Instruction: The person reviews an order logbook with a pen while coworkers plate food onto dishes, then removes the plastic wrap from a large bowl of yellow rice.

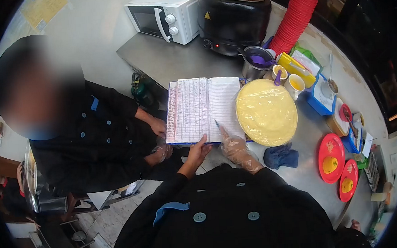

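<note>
An open ledger book [224,97] lies at the counter's edge, its left page filled with handwriting in columns and its right page ruled and mostly bare. My left hand [197,154], ungloved, grips the book's lower edge near the spine. In a clear plastic glove, my right hand [237,148] rests at the lower part of the right page, closed round a pen [217,123] whose tip points up and left. Just right of the book sits a round yellow item [267,112] under clear wrap. A dark blue cloth [281,156] lies below it.
A person [103,130] in a dark jacket stands at the left, hands by the book's left edge. Behind are a microwave [164,18], a black pot warmer [233,22] and stacked red baskets [294,20]. Cups, blue bins and red plates [330,148] line the right side.
</note>
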A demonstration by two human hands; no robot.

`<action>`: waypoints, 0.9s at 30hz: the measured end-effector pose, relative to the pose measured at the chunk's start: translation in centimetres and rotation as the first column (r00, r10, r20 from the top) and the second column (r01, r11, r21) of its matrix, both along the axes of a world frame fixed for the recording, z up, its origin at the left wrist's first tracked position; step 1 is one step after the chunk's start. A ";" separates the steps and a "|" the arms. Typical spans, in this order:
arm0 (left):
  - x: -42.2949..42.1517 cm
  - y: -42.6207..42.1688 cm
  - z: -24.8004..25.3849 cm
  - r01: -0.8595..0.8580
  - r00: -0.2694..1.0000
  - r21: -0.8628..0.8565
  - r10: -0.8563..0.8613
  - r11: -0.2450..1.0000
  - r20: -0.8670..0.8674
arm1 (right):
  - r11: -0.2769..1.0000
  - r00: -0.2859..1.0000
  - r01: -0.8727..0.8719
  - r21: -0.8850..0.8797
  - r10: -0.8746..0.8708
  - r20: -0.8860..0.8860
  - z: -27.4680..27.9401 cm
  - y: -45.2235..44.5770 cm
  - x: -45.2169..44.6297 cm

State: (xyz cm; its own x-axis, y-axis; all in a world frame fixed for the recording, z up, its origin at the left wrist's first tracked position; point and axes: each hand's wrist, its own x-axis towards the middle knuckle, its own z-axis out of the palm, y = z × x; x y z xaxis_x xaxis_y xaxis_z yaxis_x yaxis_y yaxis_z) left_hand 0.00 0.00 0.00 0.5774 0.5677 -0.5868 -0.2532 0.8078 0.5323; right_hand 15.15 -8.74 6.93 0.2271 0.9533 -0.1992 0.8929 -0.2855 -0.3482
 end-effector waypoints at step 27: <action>-1.5 0.1 -1.1 0.133 0.991 0.040 -0.133 0.990 0.015 | 0.996 0.994 -0.083 0.044 0.080 0.076 0.8 0.3 -3.7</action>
State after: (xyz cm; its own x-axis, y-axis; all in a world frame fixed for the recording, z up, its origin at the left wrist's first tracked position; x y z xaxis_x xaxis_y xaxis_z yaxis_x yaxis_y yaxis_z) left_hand -1.48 0.15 -1.08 0.6594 0.5071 -0.5550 -0.1545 0.8139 0.5600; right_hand 11.46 -8.46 7.73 0.1608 0.9771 -0.1392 0.9362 -0.1957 -0.2921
